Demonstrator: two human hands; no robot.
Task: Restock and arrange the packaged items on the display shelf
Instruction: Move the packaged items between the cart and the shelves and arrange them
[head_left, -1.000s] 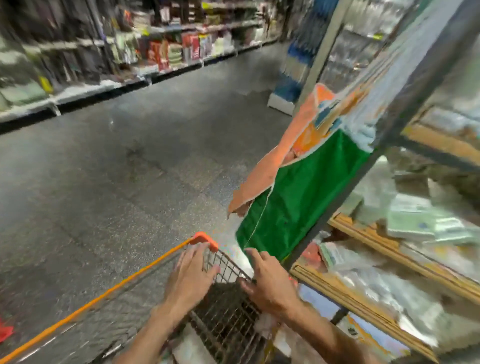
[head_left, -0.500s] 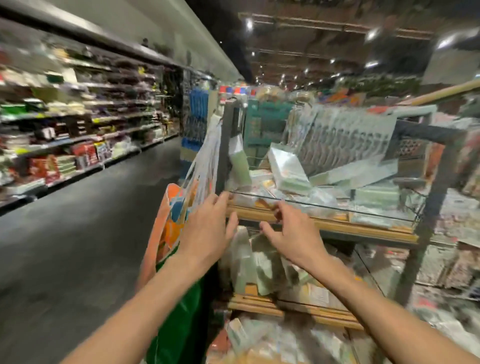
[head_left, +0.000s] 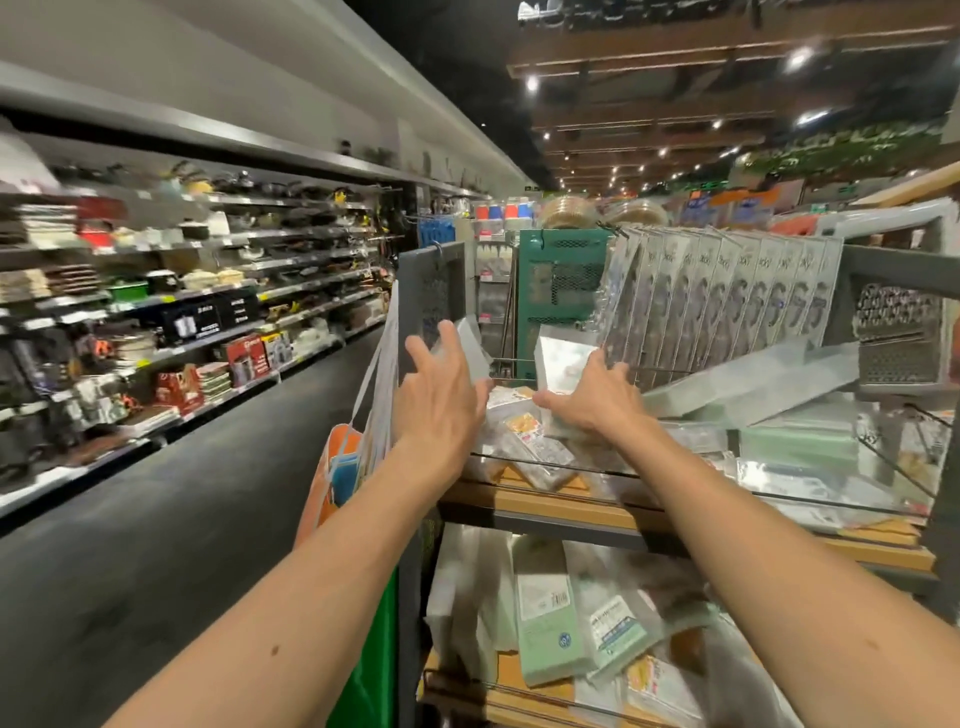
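Observation:
The display shelf (head_left: 566, 501) has wooden edges and a thin wire front rail. Loose flat packets (head_left: 524, 441) lie jumbled on its upper level. My left hand (head_left: 441, 395) reaches over the rail with fingers spread and straight, and its fingertips are against a clear packet (head_left: 470, 340) that stands at the left end. My right hand (head_left: 597, 397) rests on a silvery packet (head_left: 561, 361) standing beside it, with the thumb stretched across its lower part and the fingers along its right edge. Neither hand visibly closes round a packet.
A row of upright grey packs (head_left: 727, 306) stands behind the jumble. Green and clear packets (head_left: 550, 623) fill the lower level. An orange and green bag (head_left: 358, 654) hangs on the shelf's left post. The dark aisle floor (head_left: 182, 519) runs along the left, past wall shelves of kitchenware (head_left: 208, 322).
A second ago both hands were on an orange-rimmed wire cart. The view swung up to the shelf, and both hands have moved up and forward onto the upper-level packets.

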